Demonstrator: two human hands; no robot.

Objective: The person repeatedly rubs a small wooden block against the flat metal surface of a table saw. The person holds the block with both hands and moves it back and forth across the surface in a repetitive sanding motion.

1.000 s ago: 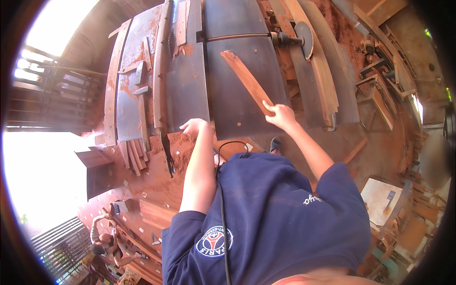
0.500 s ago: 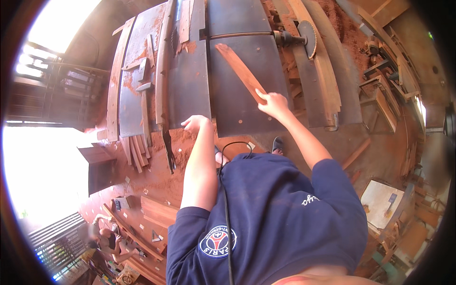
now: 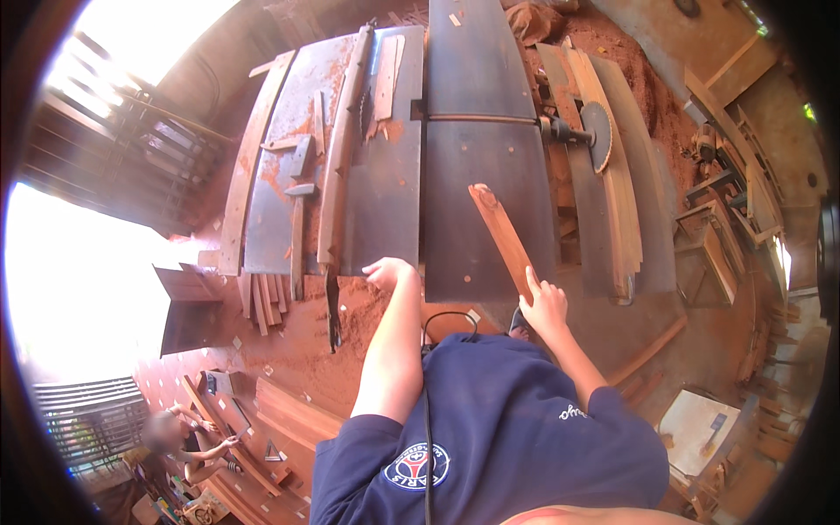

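Note:
My right hand [image 3: 546, 308] is closed round the near end of a reddish-brown wooden strip [image 3: 502, 234], its index finger stretched along the wood. The strip slants up and left over the dark metal machine table [image 3: 464, 157], and its far end has a rough, pale patch. I cannot tell whether its whole length touches the tabletop. By the near edge of the table's left-hand panel [image 3: 385, 210], my left hand [image 3: 393, 273] holds nothing, with fingers loosely bent and thumb apart.
A toothed circular saw blade [image 3: 598, 136] stands on a shaft right of the table. A hammer [image 3: 298, 219] and wood scraps lie on the left panel, beside a long wooden rail [image 3: 343, 149]. At lower left another person [image 3: 188, 442] sits near long planks [image 3: 297, 409].
My right hand has drawn the strip nearer to me and to the right, off the slot at the table's middle. The whole view has shifted, so the table appears lower and further right.

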